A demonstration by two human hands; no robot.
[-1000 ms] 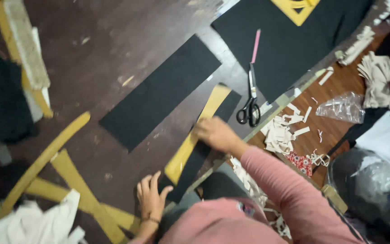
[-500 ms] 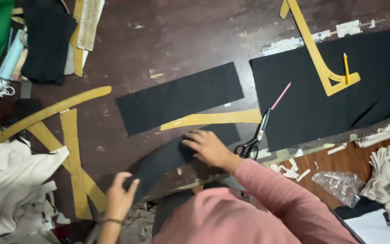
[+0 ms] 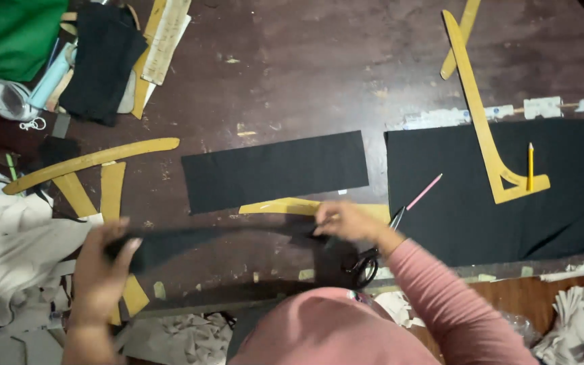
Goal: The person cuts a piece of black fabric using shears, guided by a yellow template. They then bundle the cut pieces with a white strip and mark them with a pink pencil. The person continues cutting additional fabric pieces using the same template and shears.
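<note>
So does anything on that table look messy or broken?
Yes: the dark table top is scuffed, with pale patches where the finish is worn off, and small scraps lie along its near edge. Pale cloth is heaped loosely at the left.

Left hand [image 3: 99, 270] motion-blurred, grip on the black fabric strip [image 3: 217, 238] unclear. Scissors [image 3: 366, 260] half hidden under right wrist. Large black cloth [image 3: 508, 203] cut by right edge; green fabric [image 3: 8, 30] cropped top-left.
</note>
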